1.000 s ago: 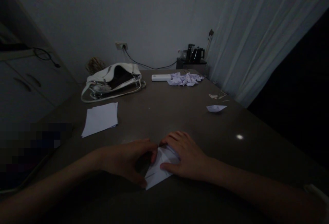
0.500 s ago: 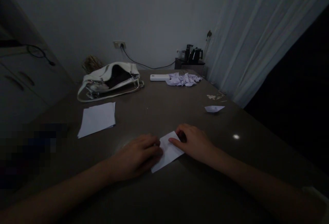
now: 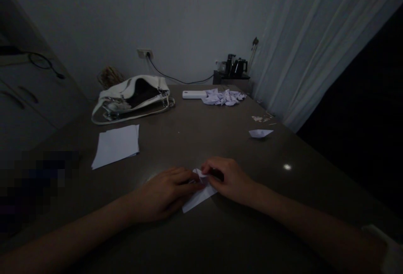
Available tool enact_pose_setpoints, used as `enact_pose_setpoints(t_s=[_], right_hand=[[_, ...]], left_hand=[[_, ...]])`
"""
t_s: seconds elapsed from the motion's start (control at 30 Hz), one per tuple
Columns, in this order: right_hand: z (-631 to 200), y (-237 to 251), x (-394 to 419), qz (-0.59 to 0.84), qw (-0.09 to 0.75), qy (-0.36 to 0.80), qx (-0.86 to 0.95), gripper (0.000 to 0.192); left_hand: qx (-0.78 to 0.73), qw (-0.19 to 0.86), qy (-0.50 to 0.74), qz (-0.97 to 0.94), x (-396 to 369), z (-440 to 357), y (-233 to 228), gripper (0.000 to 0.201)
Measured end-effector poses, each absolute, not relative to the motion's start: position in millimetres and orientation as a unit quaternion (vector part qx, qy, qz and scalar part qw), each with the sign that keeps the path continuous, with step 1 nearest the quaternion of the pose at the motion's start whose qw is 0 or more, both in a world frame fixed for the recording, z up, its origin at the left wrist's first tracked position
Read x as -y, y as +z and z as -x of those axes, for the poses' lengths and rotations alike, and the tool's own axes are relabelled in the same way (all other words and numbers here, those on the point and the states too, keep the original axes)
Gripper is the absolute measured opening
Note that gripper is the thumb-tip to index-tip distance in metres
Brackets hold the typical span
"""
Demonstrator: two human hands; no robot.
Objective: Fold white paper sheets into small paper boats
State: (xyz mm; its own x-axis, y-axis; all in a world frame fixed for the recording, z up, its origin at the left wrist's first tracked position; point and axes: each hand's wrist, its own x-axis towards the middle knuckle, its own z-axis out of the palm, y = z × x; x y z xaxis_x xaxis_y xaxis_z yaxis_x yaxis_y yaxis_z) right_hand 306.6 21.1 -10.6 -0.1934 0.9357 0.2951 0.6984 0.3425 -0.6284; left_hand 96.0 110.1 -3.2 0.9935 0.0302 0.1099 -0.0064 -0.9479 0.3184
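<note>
A smooth grey-brown surface (image 3: 214,139) stretched toward a pale, dimly lit wall (image 3: 189,22). Near its front, between the two hands, lay a folded sheet of white paper (image 3: 195,200), set at a slant. The left hand (image 3: 171,192) had its fingers close together and resting on the sheet; whether it gripped the paper could not be told. The right hand (image 3: 231,179) was pinched, thumb and fingers, on the sheet's raised far edge. Farther off to the left was a flat stack of white paper sheets (image 3: 116,146), and to the right a small white folded-paper boat shape (image 3: 260,134) stood alone, with small pale scraps (image 3: 258,118) beyond it. Toward the wall sat an open white handbag with a strap (image 3: 126,89), a white bar-shaped object (image 3: 191,94) and, touching it, a heap of folded white paper pieces (image 3: 223,97). A sheer whitish curtain (image 3: 299,47) hung at the right.
</note>
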Motion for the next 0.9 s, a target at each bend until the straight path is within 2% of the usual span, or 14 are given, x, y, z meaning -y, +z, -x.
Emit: enact_pose_setpoints(t_s=[0.13, 0.63, 0.9], right_hand=[[-304.9, -9.0, -16.7, 0.493, 0.302, 0.168, 0.798, 0.018], [-308.9, -7.7, -14.6, 0.484, 0.250, 0.150, 0.825, 0.017], [-308.0, -3.9, -12.3, 0.483, 0.221, 0.134, 0.837, 0.016]], left_hand=[[0.000, 0.153, 0.059, -0.986, -109.4, -96.8, -3.1, 0.043], [-0.033, 0.204, 0.082, -0.975, -106.3, -97.8, -0.7, 0.023], [-0.030, 0.205, 0.091, -0.974, -106.9, -96.9, -2.4, 0.023]])
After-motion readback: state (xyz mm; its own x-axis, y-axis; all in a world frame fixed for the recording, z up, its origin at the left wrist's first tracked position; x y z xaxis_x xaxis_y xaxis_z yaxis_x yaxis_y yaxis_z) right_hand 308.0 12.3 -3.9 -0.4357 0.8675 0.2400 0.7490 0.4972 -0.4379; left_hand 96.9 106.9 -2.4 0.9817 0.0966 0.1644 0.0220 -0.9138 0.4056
